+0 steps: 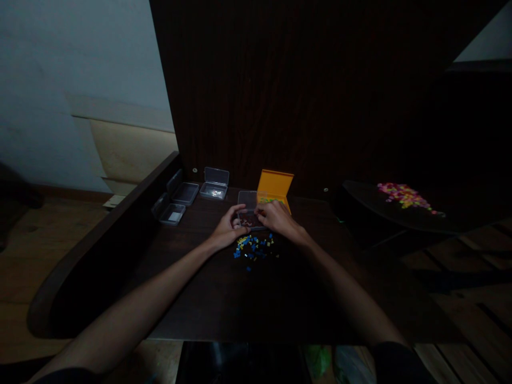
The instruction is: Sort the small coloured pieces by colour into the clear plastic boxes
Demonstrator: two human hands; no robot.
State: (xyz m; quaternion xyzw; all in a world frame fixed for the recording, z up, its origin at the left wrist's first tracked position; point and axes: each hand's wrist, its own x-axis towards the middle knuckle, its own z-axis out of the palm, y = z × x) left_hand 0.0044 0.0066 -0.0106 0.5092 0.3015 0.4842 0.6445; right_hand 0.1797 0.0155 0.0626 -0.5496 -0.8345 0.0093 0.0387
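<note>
Both hands meet near the middle of the dark wooden counter (pixel 224 298), close together at a small clear box (pixel 250 217) with its lid open. The left hand (pixel 229 226) curls its fingers on the box's near-left rim and the right hand (pixel 278 218) lies over its right side. The light is too dim to tell whether either hand grips the box. Just in front of the hands lies a loose pile of blue and yellow beads (pixel 253 247). An open orange box (pixel 274 185) stands behind the right hand at the rear edge. Three more clear boxes (pixel 215 184) sit towards the rear left corner. Off the counter's right edge, pink and yellow beads (pixel 402 194) are heaped on a dark round surface (pixel 372 213).
</note>
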